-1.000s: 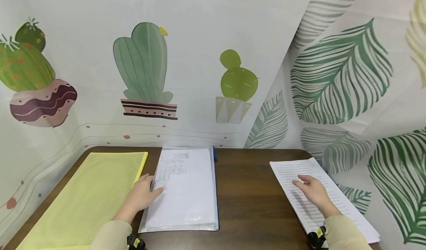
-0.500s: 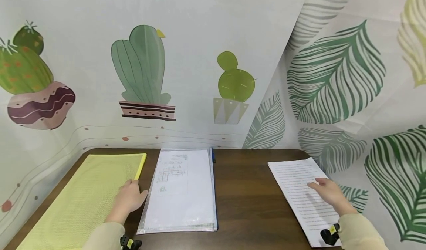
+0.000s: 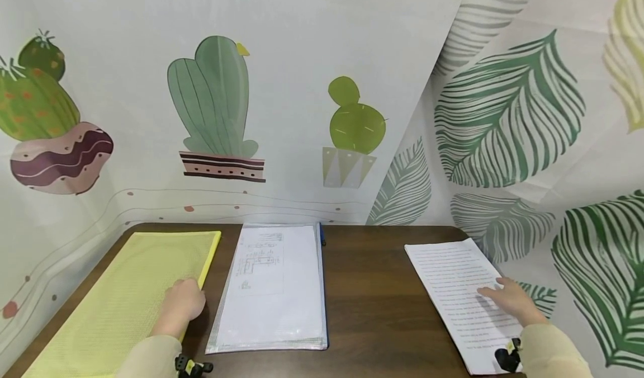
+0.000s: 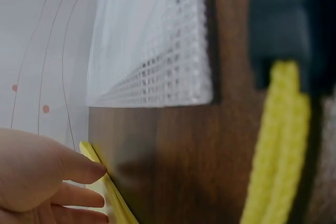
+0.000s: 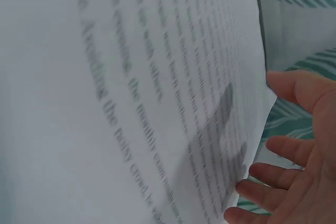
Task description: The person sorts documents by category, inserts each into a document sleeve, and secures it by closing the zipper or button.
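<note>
My left hand [image 3: 182,302] is at the right edge of a yellow mesh zip folder [image 3: 121,288] on the left of the table. In the left wrist view, the thumb [image 4: 84,169] reaches the folder's yellow border [image 4: 116,198], and the fingers lie over the folder side, not closed around it. On the right, my right hand [image 3: 513,299] hovers by the right side of a stack of printed paper [image 3: 463,288]. Its fingers are spread apart in the right wrist view and hold nothing; their shadow falls on the page [image 5: 157,103].
A clear mesh zip folder [image 3: 276,305] with a white sheet inside lies mid-table, a blue strip along its right side. Dark wood tabletop [image 3: 372,299] shows between it and the paper stack. A wall hanging with cacti and leaves [image 3: 292,87] rises behind the table.
My left hand has moved left from the clear folder to the yellow folder's edge, then nearer along it. My right hand has shifted right and nearer over the paper stack.
</note>
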`<state>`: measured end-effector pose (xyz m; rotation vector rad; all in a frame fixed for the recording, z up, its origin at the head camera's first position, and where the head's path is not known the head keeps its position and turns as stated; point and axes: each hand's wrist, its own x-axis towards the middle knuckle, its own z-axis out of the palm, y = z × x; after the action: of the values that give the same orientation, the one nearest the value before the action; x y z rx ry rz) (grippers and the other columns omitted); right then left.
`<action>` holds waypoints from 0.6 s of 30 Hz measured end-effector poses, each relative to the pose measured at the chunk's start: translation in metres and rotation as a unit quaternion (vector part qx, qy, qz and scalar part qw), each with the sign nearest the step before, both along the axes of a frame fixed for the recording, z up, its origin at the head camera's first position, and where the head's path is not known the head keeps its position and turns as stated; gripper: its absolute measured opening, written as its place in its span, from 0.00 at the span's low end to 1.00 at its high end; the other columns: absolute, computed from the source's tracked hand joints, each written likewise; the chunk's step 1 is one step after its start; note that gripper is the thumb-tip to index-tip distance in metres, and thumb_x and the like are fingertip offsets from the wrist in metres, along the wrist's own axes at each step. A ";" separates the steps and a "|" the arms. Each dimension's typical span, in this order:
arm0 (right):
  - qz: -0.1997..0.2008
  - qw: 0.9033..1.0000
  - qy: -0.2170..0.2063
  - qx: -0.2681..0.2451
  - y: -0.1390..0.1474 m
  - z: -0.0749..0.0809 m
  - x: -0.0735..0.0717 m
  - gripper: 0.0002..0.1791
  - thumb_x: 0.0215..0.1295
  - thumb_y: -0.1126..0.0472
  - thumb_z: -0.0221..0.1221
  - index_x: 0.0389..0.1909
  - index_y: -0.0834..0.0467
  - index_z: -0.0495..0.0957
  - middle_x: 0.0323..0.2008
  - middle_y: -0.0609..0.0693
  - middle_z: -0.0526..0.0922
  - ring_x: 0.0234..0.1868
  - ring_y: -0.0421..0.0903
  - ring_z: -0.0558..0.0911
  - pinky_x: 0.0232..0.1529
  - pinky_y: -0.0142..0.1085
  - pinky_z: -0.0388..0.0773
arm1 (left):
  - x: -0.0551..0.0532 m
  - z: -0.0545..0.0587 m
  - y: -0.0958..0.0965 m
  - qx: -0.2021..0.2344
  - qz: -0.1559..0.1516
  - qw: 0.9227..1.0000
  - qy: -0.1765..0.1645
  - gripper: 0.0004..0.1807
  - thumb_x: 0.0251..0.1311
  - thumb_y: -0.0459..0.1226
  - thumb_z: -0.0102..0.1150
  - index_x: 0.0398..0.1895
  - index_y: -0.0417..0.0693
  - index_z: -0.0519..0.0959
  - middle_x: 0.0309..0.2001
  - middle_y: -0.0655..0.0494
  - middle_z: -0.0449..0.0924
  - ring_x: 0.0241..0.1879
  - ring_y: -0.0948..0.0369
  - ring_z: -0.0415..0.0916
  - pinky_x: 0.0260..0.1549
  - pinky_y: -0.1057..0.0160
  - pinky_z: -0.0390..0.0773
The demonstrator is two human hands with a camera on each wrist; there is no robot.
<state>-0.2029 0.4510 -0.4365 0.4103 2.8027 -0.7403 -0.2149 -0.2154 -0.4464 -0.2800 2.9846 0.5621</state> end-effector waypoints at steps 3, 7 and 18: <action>0.004 1.000 -0.007 0.004 0.003 -0.003 -0.001 0.52 0.62 0.43 0.52 0.62 0.85 0.45 0.61 0.85 0.45 0.62 0.79 0.50 0.63 0.66 0.51 | -0.001 0.001 -0.001 -0.005 -0.002 1.000 0.001 0.16 0.59 0.30 0.43 0.40 0.22 0.73 0.33 0.33 0.70 0.33 0.40 0.71 0.24 0.48 0.74; 0.005 1.000 -0.012 0.010 0.006 -0.008 -0.001 0.57 0.59 0.40 0.56 0.62 0.86 0.44 0.61 0.85 0.45 0.62 0.80 0.50 0.63 0.66 0.50 | -0.001 0.002 -0.004 -0.009 -0.011 1.000 0.010 0.14 0.58 0.29 0.43 0.38 0.23 0.74 0.33 0.33 0.71 0.35 0.39 0.72 0.26 0.47 0.74; 0.029 0.998 0.009 0.049 0.000 -0.010 0.000 0.62 0.50 0.35 0.63 0.60 0.86 0.49 0.59 0.84 0.54 0.58 0.79 0.59 0.58 0.66 0.60 | -0.001 0.002 -0.010 0.007 -0.012 1.000 0.003 0.12 0.56 0.32 0.49 0.34 0.27 0.74 0.26 0.42 0.69 0.24 0.51 0.67 0.18 0.59 0.68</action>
<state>-0.2032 0.4514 -0.4461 0.3378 2.8630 -0.5990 -0.2155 -0.2254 -0.4443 -0.2428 2.9851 0.5822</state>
